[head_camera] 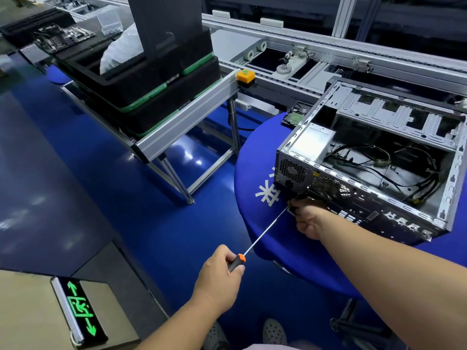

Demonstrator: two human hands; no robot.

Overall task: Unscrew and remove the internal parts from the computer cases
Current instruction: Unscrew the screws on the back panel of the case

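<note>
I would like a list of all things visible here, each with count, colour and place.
computer case: one, grey, open, on the table
table: one, blue cover, right
power supply: one, silver, inside the case
screwdriver: one, black and orange handle, tip at the case's rear
trays: several, black, stacked on the conveyor stand
button box: one, yellow, on the rail
exit sign: one, green, bottom left
left hand: grips the screwdriver handle
right hand: at the shaft tip

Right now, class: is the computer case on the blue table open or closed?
Open: the computer case has no side panel on top, so cables inside show.
</note>
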